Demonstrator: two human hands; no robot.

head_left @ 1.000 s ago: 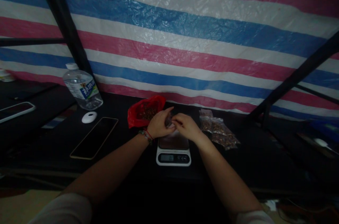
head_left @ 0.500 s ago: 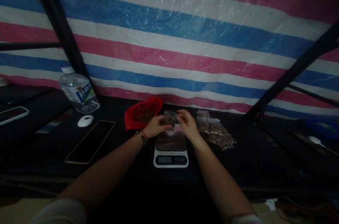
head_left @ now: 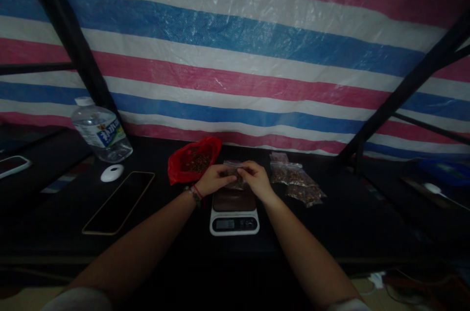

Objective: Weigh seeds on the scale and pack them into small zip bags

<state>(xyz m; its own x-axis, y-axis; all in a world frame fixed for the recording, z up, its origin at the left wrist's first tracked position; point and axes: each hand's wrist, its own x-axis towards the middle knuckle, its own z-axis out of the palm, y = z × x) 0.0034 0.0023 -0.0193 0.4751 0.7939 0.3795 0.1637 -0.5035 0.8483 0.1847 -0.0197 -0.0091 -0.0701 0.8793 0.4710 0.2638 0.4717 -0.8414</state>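
Observation:
Between both hands, over the back of the kitchen scale (head_left: pixel 234 202), is a small clear zip bag (head_left: pixel 237 181) with brown dried bits inside. My left hand (head_left: pixel 214 179) grips its left side, fingers closed on the plastic. My right hand (head_left: pixel 257 179) pinches its right side near the top. The scale has a white body and a lit display whose digits I cannot read. To the left, an open red plastic bag (head_left: pixel 176 166) holds loose brown bits (head_left: pixel 199 162). Several filled zip bags (head_left: pixel 295 176) lie in an overlapping pile to the right.
A large clear bottle (head_left: pixel 103 130) stands at the back left, beside a white computer mouse (head_left: pixel 112 173) and a dark phone (head_left: pixel 119 202). Another phone (head_left: pixel 13 166) lies farther left. Black slanted posts (head_left: pixel 400 88) flank a striped plastic sheet (head_left: pixel 235 71) behind the table.
My right hand has come down and inward onto the zip bag, which now sits lower and flatter between both hands. The view has shifted slightly.

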